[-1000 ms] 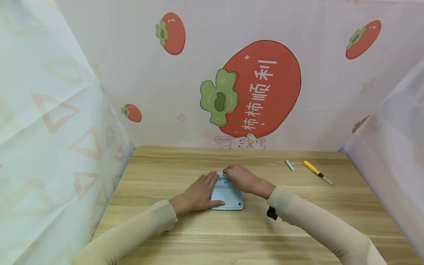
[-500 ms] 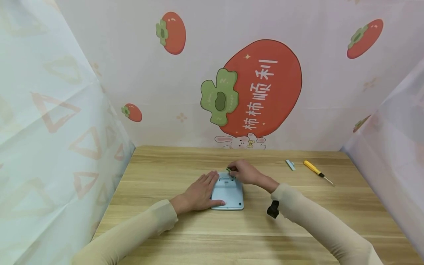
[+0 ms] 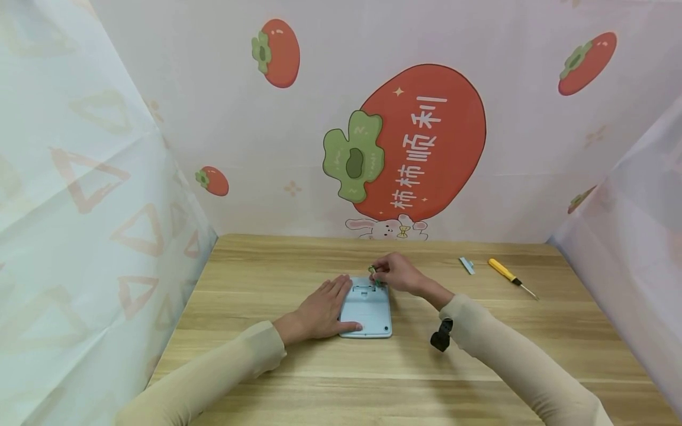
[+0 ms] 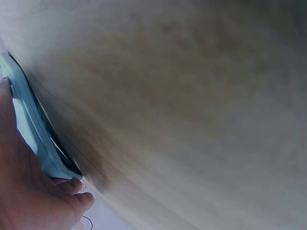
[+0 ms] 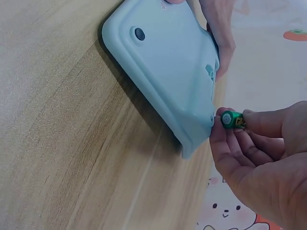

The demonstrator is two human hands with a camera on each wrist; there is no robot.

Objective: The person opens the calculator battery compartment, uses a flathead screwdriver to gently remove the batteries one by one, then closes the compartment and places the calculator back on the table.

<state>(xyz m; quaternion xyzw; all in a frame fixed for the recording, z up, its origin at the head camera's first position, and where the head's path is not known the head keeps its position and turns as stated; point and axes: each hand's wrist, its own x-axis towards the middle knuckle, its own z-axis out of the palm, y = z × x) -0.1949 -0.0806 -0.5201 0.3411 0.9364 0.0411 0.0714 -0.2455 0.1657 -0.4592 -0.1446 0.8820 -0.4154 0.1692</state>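
A light blue calculator (image 3: 367, 313) lies face down on the wooden table, its battery compartment (image 3: 364, 290) uncovered near the far edge. My left hand (image 3: 322, 307) rests along its left side with fingers extended, the thumb lying across the back. In the left wrist view, that hand (image 4: 43, 196) is at the calculator's edge (image 4: 36, 127). Between the thumb and fingers of my right hand (image 3: 401, 274) is a small green battery (image 5: 233, 120), pinched just off the far right corner. The right wrist view shows one flat battery end, with the rest behind my thumb.
A small light blue battery cover (image 3: 466, 265) lies toward the back right of the table (image 3: 298, 378). Beside it is a screwdriver (image 3: 503, 271) with a yellow and black handle. A white printed cloth (image 3: 298, 136) closes off the back and sides.
My right hand has risen from the battery compartment and moved slightly right and away with the battery, leaving the compartment in view. The left hand and calculator have stayed in place.
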